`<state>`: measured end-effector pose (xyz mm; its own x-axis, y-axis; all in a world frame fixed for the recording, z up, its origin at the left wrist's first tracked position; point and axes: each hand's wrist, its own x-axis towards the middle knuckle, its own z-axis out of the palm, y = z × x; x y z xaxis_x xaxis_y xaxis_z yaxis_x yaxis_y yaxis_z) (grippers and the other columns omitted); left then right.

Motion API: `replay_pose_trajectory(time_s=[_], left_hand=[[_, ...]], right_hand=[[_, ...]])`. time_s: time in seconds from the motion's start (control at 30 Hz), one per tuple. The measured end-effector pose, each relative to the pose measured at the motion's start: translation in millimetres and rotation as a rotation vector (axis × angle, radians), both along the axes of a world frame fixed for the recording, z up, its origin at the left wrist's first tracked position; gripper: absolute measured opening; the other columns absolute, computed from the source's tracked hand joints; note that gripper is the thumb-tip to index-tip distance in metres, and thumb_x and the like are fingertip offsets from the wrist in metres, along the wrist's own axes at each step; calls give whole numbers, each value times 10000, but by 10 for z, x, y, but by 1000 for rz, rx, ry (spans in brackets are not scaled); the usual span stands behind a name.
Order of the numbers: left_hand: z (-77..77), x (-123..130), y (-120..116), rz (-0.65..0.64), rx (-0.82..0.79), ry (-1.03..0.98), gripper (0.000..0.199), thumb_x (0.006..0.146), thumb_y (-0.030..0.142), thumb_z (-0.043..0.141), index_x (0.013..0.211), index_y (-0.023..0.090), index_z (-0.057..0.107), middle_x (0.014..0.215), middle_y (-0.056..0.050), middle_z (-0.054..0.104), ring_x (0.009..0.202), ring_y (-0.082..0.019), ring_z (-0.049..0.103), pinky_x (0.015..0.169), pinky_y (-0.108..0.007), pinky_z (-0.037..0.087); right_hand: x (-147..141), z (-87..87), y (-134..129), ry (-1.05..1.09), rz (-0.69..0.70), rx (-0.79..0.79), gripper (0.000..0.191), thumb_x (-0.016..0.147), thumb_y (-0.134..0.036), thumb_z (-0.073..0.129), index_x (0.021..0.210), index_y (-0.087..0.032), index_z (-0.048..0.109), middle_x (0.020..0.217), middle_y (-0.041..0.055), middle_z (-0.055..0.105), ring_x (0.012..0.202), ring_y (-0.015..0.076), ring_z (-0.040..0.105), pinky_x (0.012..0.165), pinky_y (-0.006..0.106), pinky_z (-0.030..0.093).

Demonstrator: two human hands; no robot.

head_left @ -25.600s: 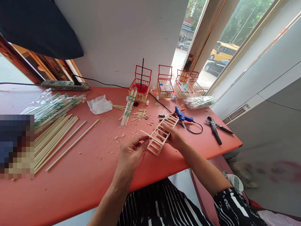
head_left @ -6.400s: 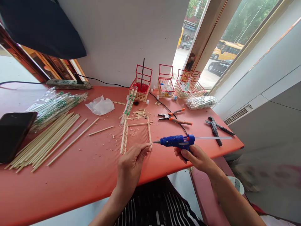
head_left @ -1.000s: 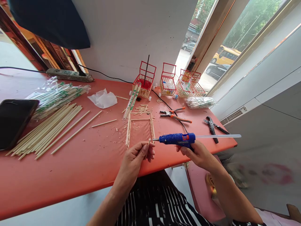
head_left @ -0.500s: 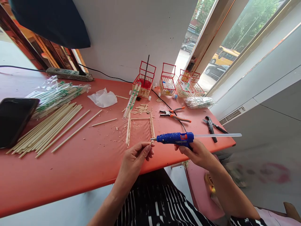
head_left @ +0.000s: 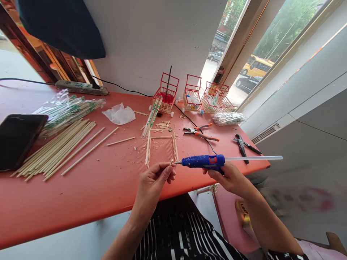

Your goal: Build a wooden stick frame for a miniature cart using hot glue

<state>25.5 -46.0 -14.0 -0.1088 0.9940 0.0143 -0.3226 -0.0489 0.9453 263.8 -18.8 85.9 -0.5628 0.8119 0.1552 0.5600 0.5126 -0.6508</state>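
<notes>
Pale wall [head_left: 151, 43] and tall window panes [head_left: 287, 39] stand behind a red-orange counter [head_left: 89, 198], with a yellow bus [head_left: 258, 66] and cars outside. Near the counter's front edge, the left hand [head_left: 155, 178] has a short wooden piece [head_left: 171, 161] pinched in its grip between thumb and fingers, tilted upward. The right hand [head_left: 226, 177] has its grip closed around the handle of a blue glue gun [head_left: 200, 161]; the nozzle points left, close to the top of the piece. Whether they touch, I cannot tell. A clear glue stick [head_left: 255, 158] juts from the gun's back end.

Just beyond the left hand, an open wooden frame [head_left: 148, 150] sits on the counter, with short cut sticks [head_left: 162, 125] behind it. Orange-handled pliers [head_left: 200, 133] lie beyond the gun, and black pliers [head_left: 241, 146] lie to the right. Further left are long bare sticks [head_left: 59, 148], a dark phone [head_left: 21, 141], plastic-wrapped sticks [head_left: 73, 108] and a crumpled white sheet [head_left: 119, 113]. Red-trimmed stick carts [head_left: 166, 94] line the back, beside the wall and window.
</notes>
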Motion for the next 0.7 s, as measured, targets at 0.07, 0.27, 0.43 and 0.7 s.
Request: replay_pose_trajectory(time_s=[0.07,0.27,0.43,0.7], left_hand=[[-12,14,1,-14,-6,-6,311,853,467,743,939,168,750,724,-17,687,638,-113,603,584,-222,493],[-29,-4,-35,-23,31,27,285,878,453,725,953,181,764,742,-23,703,674,-125,626,635,-237,529],[-23,-45,-83,8,25,39,244,867,435,747,977,219,776,806,-21,726,773,-141,667,761,-257,566],[16,-71,-88,79,144,139,114,852,360,769,898,258,787,947,-22,661,907,-138,621,794,-217,506]], right_hand=[[10,5,2,16,5,-12,323,1025,-429,504,982,-181,707,773,43,686,675,160,610,607,258,485],[140,-6,306,23,-207,262,277,1027,-376,488,1191,-213,641,1060,99,695,973,247,660,844,362,546],[478,-149,953,-165,-269,529,383,973,-246,501,1354,-239,538,1324,146,565,1218,289,575,1059,448,473],[948,-623,1758,-396,-313,409,409,840,-150,570,1248,-175,585,1224,180,580,1155,336,542,1045,520,458]])
